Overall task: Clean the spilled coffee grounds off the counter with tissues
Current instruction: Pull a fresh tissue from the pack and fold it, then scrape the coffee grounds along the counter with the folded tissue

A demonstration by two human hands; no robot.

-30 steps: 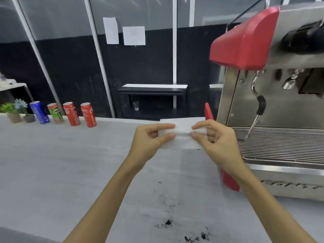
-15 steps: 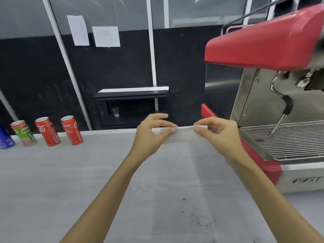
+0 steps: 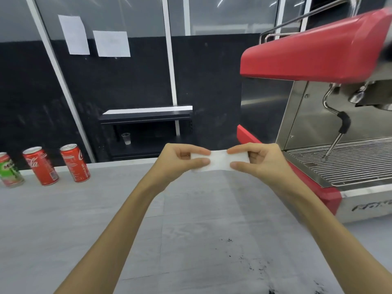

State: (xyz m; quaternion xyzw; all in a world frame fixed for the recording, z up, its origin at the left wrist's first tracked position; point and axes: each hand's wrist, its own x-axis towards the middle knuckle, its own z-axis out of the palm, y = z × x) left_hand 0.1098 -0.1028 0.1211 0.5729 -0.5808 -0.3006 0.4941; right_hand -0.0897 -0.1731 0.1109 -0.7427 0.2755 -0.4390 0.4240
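Note:
A folded white tissue (image 3: pixel 219 161) is held in the air above the grey counter (image 3: pixel 84 219), stretched between both hands. My left hand (image 3: pixel 180 161) pinches its left end with thumb and fingers. My right hand (image 3: pixel 257 160) pinches its right end the same way. Dark coffee grounds (image 3: pixel 257 267) lie scattered on the counter below and nearer to me, between my forearms, with a denser patch (image 3: pixel 272 291) at the bottom edge of the view.
A red and steel espresso machine (image 3: pixel 331 115) with a steam wand (image 3: pixel 337 134) and drip grate (image 3: pixel 347 164) fills the right side. Two red cans (image 3: pixel 75 163) and a green can (image 3: pixel 9 169) stand at the counter's far left edge. A dark wall lies behind.
The view has shifted left and up, so the cans moved toward the left edge and fewer grounds show. Both hands still hold the tissue, which looks folded narrower.

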